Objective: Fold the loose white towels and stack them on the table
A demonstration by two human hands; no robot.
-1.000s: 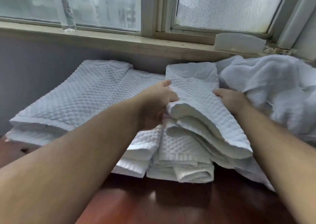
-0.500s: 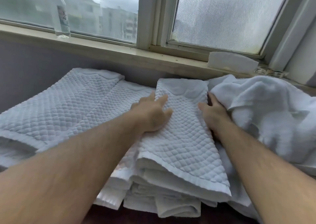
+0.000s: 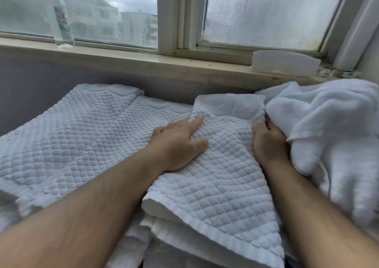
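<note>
- My left hand (image 3: 180, 142) lies flat on the top folded towel (image 3: 225, 181), fingers (image 3: 194, 122) straight, pressing down, holding nothing.
- That towel's long axis runs near to far. It caps the right stack (image 3: 158, 233), just beside the left stack (image 3: 82, 136).
- My right hand (image 3: 268, 144) sits at its right edge. The fingertips are hidden, so I cannot tell whether they grip.
- The loose towels (image 3: 332, 124) are heaped immediately right, touching my right hand. I judge it the nearer hand for the next pick.
</note>
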